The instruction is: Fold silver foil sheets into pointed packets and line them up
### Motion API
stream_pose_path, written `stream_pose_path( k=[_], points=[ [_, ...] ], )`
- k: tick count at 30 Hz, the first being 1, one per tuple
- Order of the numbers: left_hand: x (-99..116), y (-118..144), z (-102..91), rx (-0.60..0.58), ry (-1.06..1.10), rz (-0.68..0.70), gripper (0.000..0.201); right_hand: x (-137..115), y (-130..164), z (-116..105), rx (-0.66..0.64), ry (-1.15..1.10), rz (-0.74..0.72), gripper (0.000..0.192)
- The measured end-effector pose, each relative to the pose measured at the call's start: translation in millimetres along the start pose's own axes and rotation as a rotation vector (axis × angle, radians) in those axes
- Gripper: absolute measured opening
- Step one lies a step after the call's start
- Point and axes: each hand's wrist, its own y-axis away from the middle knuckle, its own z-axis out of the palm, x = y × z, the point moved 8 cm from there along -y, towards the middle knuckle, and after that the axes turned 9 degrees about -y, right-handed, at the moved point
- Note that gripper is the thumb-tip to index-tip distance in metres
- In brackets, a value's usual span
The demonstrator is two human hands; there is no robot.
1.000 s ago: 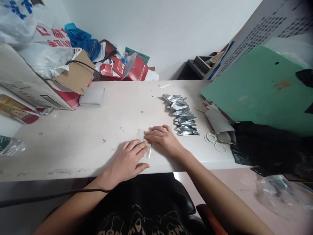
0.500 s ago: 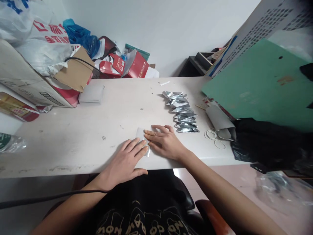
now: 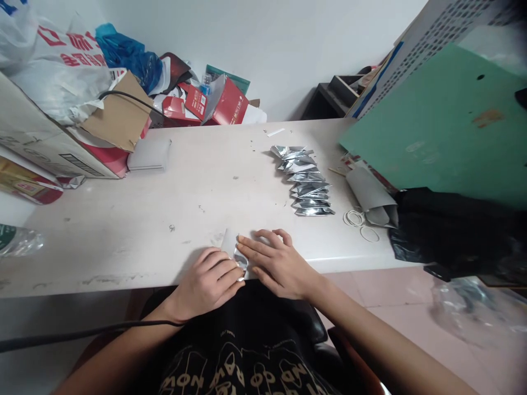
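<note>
A small silver foil pouch (image 3: 235, 249) lies at the near edge of the white table (image 3: 164, 214), its corner lifted. My left hand (image 3: 209, 282) curls its fingers over the pouch's near end at the table edge. My right hand (image 3: 274, 263) presses flat on the pouch from the right, fingers pointing left. A row of several folded foil pouches (image 3: 304, 181) lies farther back on the right.
Rubber bands (image 3: 360, 225) and a grey paper sleeve (image 3: 370, 197) lie right of the row. A green board (image 3: 444, 131) and black bag (image 3: 448, 230) crowd the right side. Cardboard boxes (image 3: 53, 142), plastic bags and red cartons (image 3: 214, 104) fill the back left. A bottle (image 3: 16, 241) lies at far left.
Both hands have slid the pouch toward me to the table's near edge. My left fingers have curled from flat to bent over it.
</note>
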Motion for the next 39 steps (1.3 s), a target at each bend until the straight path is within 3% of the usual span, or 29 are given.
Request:
stream_pose_path(
  k=[6,12,19,24,30,39],
  points=[
    [-1.9,-5.6,-3.6,0.025,-0.062,0.014,0.018,11.4,-2.3,-4.4,0.071,0.085,0.058,0.049],
    [-28.5,-21.2,10.1,-0.017,-0.124,-0.104,0.026,27.7,-21.0,-15.4,0.251,0.233,0.162,0.038],
    [-35.9,-18.3,8.2,0.033,-0.092,-0.129,0.027,21.4,-29.5,-11.4,0.358,0.301,0.167,0.036],
    [-37.5,-16.4,5.5,0.036,-0.018,-0.207,0.024,21.3,-27.8,-10.4,0.394,0.221,0.171,0.034],
    [-37.2,-17.3,5.8,0.038,-0.002,-0.236,0.021,30.2,-18.1,-9.9,0.410,0.121,0.281,0.037],
    [-38.3,-17.2,5.0,0.057,0.043,-0.266,0.017,30.1,-21.0,-9.2,0.409,0.219,0.354,0.027]
  ],
)
